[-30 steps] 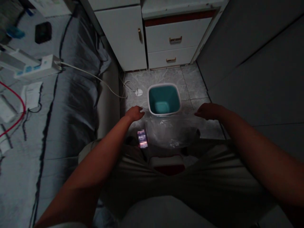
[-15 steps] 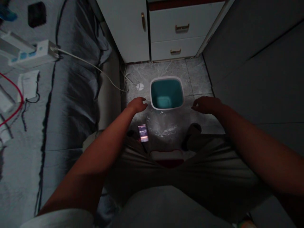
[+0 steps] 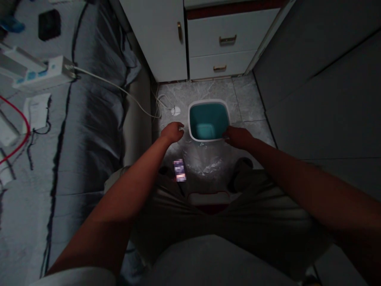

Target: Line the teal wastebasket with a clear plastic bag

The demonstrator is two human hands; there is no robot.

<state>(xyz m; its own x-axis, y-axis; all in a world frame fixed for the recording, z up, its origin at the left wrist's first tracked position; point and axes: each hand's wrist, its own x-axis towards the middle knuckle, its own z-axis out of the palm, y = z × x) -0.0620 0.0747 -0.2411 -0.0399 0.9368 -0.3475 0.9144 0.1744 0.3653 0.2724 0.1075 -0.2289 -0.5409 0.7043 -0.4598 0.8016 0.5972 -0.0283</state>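
Note:
A teal plastic bin (image 3: 205, 119) with a white rim stands upright on the floor in front of me, and no contents show in it. My right hand (image 3: 239, 137) is at its near right corner, with the fingers bent over the rim and the thumb below. Left of the bin, my left hand (image 3: 172, 132) hovers a little apart from the rim. Its thumb and fingers are parted and hold nothing. Crinkled clear plastic (image 3: 205, 163) spreads over the floor between the bin and my legs.
A phone with a lit, blurred screen (image 3: 179, 170) is near my left leg. A red-edged container (image 3: 208, 198) sits between my legs. A white cable (image 3: 119, 89) runs from a power strip (image 3: 47, 73) on the bed to the floor. White drawers (image 3: 222, 51) stand behind the bin.
My right hand has moved left, from beside the bin onto its near right corner. My left hand has stayed nearly still. The view has tilted slightly.

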